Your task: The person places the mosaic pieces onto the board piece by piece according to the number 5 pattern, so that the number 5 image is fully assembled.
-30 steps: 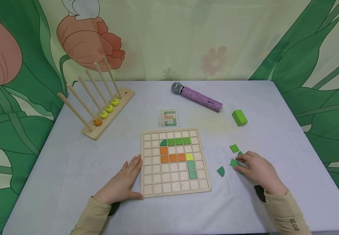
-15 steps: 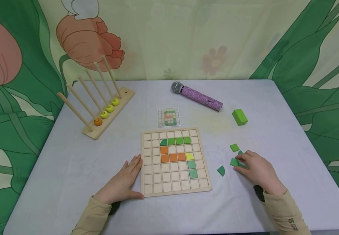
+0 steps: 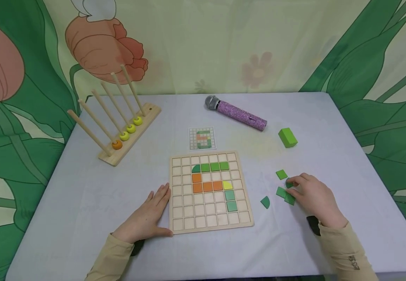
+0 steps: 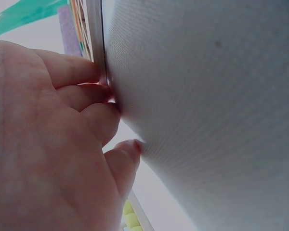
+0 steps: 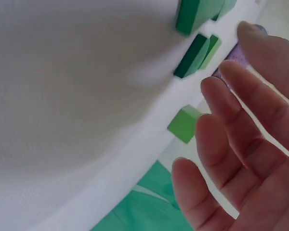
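A wooden grid board lies flat, with green, orange and yellow tiles in some of its squares. Along its left edge rests my left hand, fingers straight and fingertips at the rim; the left wrist view shows the fingers meeting the board's side. My right hand hovers low over the loose tiles, thumb and forefinger at a dark green quarter-round tile. In the right wrist view its fingers are spread apart and slightly bent. Just below lie two green square tiles, overlapping.
Another quarter-round tile and a light green square tile lie nearby. Farther back are a green block, a purple glitter microphone and a small pattern card. A wooden peg stand with beads stands at left.
My right hand has shifted slightly up and away from the square tiles to the quarter-round one, uncovering more of the lower square. The left hand stays at the board.
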